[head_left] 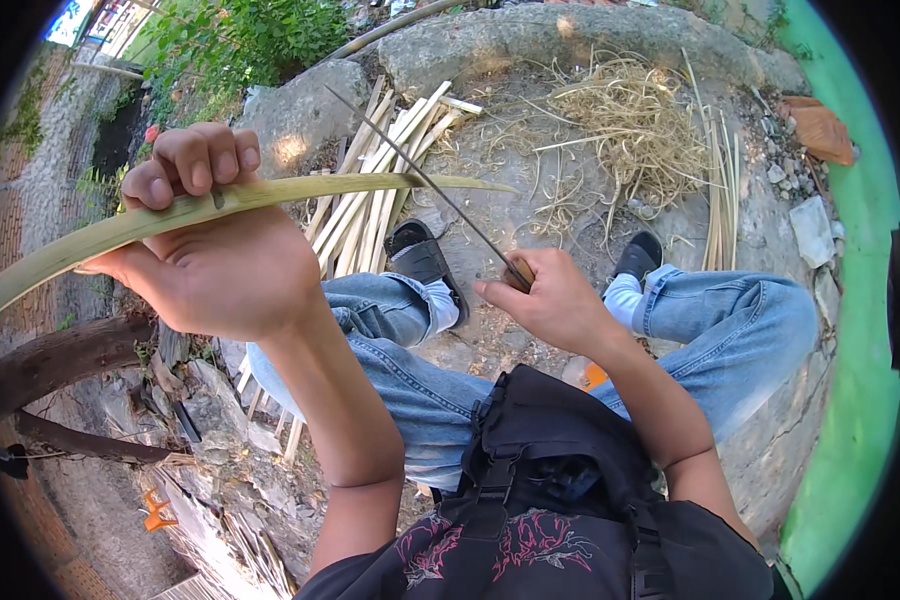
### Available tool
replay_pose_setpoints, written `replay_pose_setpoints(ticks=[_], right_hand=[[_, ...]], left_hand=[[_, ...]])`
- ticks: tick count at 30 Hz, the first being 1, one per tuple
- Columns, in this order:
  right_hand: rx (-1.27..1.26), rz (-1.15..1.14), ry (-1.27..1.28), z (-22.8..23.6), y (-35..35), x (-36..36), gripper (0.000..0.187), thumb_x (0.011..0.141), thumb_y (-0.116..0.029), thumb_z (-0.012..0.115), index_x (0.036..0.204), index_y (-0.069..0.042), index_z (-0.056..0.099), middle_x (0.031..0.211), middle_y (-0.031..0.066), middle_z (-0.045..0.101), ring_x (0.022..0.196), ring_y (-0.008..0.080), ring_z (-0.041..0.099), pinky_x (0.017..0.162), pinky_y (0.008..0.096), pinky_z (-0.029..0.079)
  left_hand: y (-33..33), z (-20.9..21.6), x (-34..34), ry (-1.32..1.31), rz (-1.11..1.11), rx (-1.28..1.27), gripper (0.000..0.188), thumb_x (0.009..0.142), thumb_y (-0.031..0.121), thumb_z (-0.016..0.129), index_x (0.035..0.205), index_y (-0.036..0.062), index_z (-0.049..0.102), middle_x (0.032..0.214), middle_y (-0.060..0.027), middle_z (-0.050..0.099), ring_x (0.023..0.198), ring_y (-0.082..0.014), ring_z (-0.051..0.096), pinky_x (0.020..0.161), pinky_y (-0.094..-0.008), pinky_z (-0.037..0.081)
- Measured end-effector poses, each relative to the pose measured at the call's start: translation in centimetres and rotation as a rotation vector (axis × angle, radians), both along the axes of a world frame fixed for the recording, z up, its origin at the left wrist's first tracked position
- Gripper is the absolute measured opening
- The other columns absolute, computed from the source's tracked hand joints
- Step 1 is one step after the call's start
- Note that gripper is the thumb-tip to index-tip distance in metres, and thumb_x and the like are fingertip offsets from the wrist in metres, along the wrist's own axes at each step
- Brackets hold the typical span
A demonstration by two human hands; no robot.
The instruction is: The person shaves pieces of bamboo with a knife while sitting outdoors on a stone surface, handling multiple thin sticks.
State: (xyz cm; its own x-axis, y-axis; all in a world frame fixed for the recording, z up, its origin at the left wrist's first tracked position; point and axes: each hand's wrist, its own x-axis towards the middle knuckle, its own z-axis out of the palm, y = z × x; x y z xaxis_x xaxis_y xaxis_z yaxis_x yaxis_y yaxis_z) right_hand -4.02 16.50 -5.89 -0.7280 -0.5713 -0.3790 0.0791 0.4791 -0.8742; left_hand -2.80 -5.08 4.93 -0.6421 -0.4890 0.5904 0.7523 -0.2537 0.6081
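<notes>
My left hand (pixel 235 270) is raised at the left, its fingers closed round a long yellow-green bamboo strip (pixel 330 186). The strip curves off past the left edge, and its thin tip points right. Low in front of me, my right hand (pixel 562 305) grips the wooden handle of a knife with a long, narrow dark blade (pixel 465 217). That blade slants up to the left and crosses the strip near its tip. From this view I cannot tell whether blade and strip touch.
Pale split strips (pixel 395 165) lie piled beyond my left foot. Curly shavings (pixel 630 130) heap up ahead, beside long thin slats (pixel 720 190). A stone kerb (pixel 580 40) runs across the back, and a green wall (pixel 865 330) stands at the right. Curved dark wood (pixel 70 365) is at the left.
</notes>
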Motion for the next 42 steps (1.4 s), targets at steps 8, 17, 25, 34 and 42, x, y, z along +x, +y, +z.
replay_pose_setpoints(ticks=[8,17,25,34,42], right_hand=[[-0.029,0.004,0.036,1.5,0.1,0.9,0.038,0.078,-0.03,0.067,0.065,0.003,0.056,0.049,0.008,0.046,0.046,0.0142,0.04,0.045,0.0334,0.033],[-0.167,-0.027,-0.094,-1.6,-1.0,3.4,0.03,0.08,-0.022,0.063,0.064,0.003,0.056,0.046,0.0087,0.045,0.043,0.0133,0.039,0.044,0.0336,0.033],[-0.348,0.075,0.063,1.4,-1.8,4.2,0.027,0.079,-0.016,0.06,0.061,0.002,0.054,0.046,0.0067,0.044,0.046,0.0093,0.037,0.044,0.0322,0.031],[0.235,-0.136,-0.028,-18.4,0.8,-1.5,0.028,0.071,-0.02,0.062,0.061,0.006,0.057,0.052,0.0152,0.054,0.048,0.0193,0.052,0.049,0.0361,0.041],[0.128,-0.162,-0.138,-20.0,0.2,-0.5,0.03,0.068,-0.022,0.063,0.062,0.007,0.059,0.056,0.0211,0.057,0.052,0.0299,0.058,0.053,0.0389,0.046]], left_hand=[[-0.8,1.6,2.2,0.006,0.242,-0.107,0.062,0.088,0.067,0.032,0.07,0.0102,0.05,0.065,-0.0023,0.039,0.063,-0.0173,0.034,0.06,-0.0318,0.028],[1.8,1.8,2.5,0.029,0.349,-0.093,0.047,0.093,0.053,0.042,0.071,0.0115,0.049,0.057,0.0044,0.025,0.049,-0.0091,0.021,0.046,-0.0249,0.018],[2.3,2.2,2.6,-0.07,0.647,-0.176,0.047,0.091,0.052,0.045,0.064,0.0147,0.033,0.057,0.004,0.019,0.048,-0.0084,0.014,0.045,-0.0265,0.011],[-0.3,1.2,2.5,-0.068,0.607,-0.131,0.046,0.093,0.049,0.041,0.064,0.014,0.034,0.057,0.0035,0.019,0.05,-0.0092,0.014,0.046,-0.0265,0.011],[1.0,1.3,1.8,-0.079,0.679,-0.125,0.051,0.095,0.053,0.032,0.072,0.0082,0.043,0.063,0.0003,0.025,0.056,-0.012,0.022,0.051,-0.0268,0.019]])
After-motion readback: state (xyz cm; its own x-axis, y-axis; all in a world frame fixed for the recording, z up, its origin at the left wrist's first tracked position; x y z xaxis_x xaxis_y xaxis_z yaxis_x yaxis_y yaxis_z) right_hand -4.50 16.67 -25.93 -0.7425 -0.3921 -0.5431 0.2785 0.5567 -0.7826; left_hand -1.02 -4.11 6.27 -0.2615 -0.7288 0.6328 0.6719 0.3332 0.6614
